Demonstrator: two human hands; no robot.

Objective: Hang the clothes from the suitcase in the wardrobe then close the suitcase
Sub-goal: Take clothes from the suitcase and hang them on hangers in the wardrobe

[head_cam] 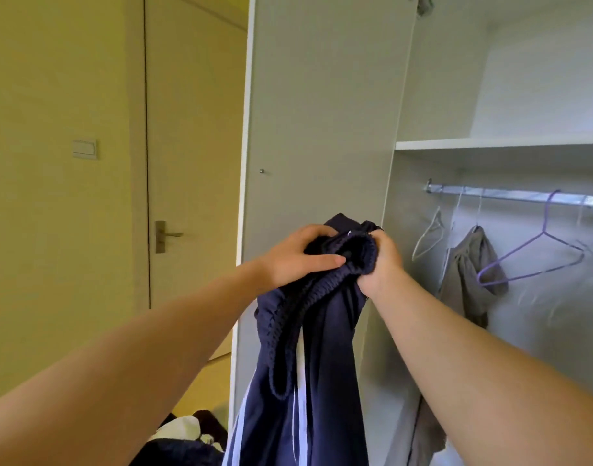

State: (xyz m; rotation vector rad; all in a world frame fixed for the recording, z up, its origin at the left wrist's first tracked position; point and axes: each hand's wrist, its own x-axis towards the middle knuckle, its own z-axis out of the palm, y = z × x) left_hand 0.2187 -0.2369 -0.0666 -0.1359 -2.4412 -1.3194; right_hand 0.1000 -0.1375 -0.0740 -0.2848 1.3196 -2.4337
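Two bare forearms reach up from the lower corners and meet at the middle. The left hand (300, 255) grips the ribbed waistband of a pair of navy trousers (322, 364), its fingers (317, 232) curled over the top and the thumb laid across the fabric. The right hand (381, 264) clenches the same waistband from the other side. The trousers, with white side stripes, hang down between the arms in front of the open wardrobe door (322, 95).

Inside the wardrobe, under a shelf (500, 142), a metal rail (510, 194) carries a white hanger (428, 242), a grey garment (470, 274) and a bare purple hanger (537, 253).

At the bottom edge lies a heap of dark and white clothes (184, 438). To the left is a closed room door (194, 163).
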